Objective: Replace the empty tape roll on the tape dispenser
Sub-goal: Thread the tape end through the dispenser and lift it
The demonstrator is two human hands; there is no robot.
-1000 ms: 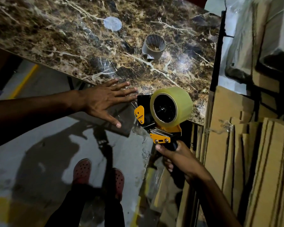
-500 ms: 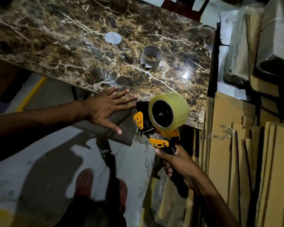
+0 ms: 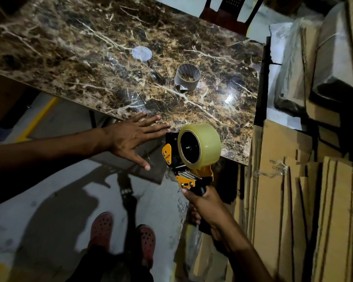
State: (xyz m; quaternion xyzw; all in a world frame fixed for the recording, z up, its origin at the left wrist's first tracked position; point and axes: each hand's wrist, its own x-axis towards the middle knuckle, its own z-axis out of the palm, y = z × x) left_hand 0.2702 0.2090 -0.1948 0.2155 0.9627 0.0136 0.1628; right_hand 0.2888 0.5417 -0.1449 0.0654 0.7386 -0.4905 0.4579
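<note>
marble-patterned desk (image 3: 73, 64) fills the upper left of the view; stacked flat cardboard (image 3: 306, 200) stands along the right side, and a grey floor (image 3: 55, 190) lies below the desk edge.

right hand (image 3: 207, 204): closed around the black handle of the tape dispenser (image 3: 186, 167), holding it upright just off the near corner of the desk. the dispenser body is yellow and black.

new tape roll (image 3: 200, 147): clear, full, seated on the dispenser hub, open side facing the camera.

left hand (image 3: 130, 139): flat, fingers spread, palm down, empty. its fingertips lie at the near desk edge, just beside the dispenser; whether they touch the dispenser cannot be told.

empty tape roll (image 3: 188, 77): a bare grey core standing on end on the desk, well apart from both hands, with a loose torn flap at its base.

round clear disc (image 3: 142, 53): lying flat on the desk, beyond and left of the empty core.

red perforated shoes (image 3: 122, 235): on the floor at the bottom of the view.

dark chair (image 3: 228, 15): behind the far desk edge.
</note>
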